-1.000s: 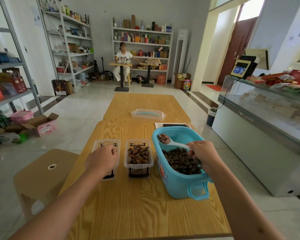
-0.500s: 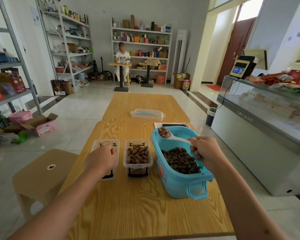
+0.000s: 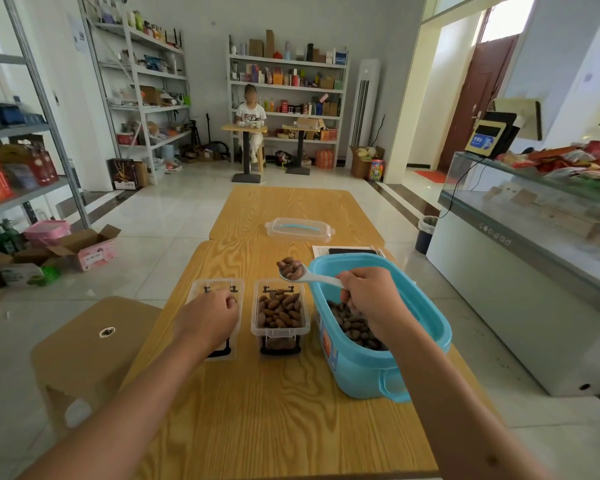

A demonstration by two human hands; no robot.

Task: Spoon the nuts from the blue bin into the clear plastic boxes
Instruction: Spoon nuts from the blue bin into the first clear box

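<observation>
The right box (image 3: 280,311) is nearly full. The left box (image 3: 219,296), under the loosely curled, empty left hand (image 3: 208,318), looks unfilled. The right hand (image 3: 371,299) grips a loaded spoon (image 3: 300,273) above the blue bin (image 3: 430,317).

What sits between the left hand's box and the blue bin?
In the head view, one clear plastic box heaped with nuts stands between the box under the left hand and the blue bin. Otherwise only bare table.
</observation>
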